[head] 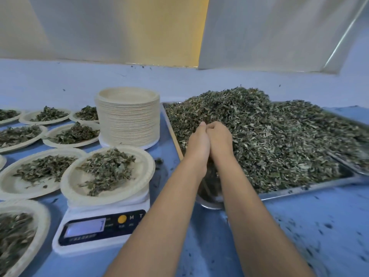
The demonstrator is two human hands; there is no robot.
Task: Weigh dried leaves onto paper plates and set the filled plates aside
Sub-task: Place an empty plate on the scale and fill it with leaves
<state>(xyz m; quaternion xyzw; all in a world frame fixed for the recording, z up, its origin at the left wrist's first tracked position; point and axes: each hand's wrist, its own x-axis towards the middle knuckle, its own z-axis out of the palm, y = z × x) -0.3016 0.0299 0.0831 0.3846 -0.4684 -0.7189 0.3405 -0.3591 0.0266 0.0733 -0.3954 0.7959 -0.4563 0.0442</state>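
Forearms enter from the lower edge and run up to the middle, where the left hand [197, 144] and right hand [219, 136] are pressed side by side, touching, with their fingertips at the near slope of the dried leaves [269, 136]. Left hand: fingers extended toward the heap, seen edge-on. Right hand: knuckles up, fingers curled inward. Whether either hand encloses leaves cannot be told, as the palms face each other and are hidden. Far left of the hands, at the lower corner, a filled plate [43, 216] is partly cut off by the frame edge. Above it, well left of the hands, further filled plates [12, 186] lie in rows on the blue table [299, 226], each carrying a loose mound of leaves. Just left of the left forearm stands a white digital scale [99, 230]; its display is lit, the reading too blurred to confirm. A paper plate [143, 166] sits on the scale, holding a portion of leaves [107, 168]. Beyond the scale, left of the hands, a tall stack of empty plates [127, 120] stands upright. Directly beneath the wrists, a metal bowl [209, 204] shows its near rim only; contents obscured. Under and right of the hands, a metal tray [307, 187] carries the main heap, piled above its rim. Far right of the hands, the edge of a second tray [345, 163] is visible, also loaded with leaves. Leaf crumbs are scattered on the table right of the right forearm.
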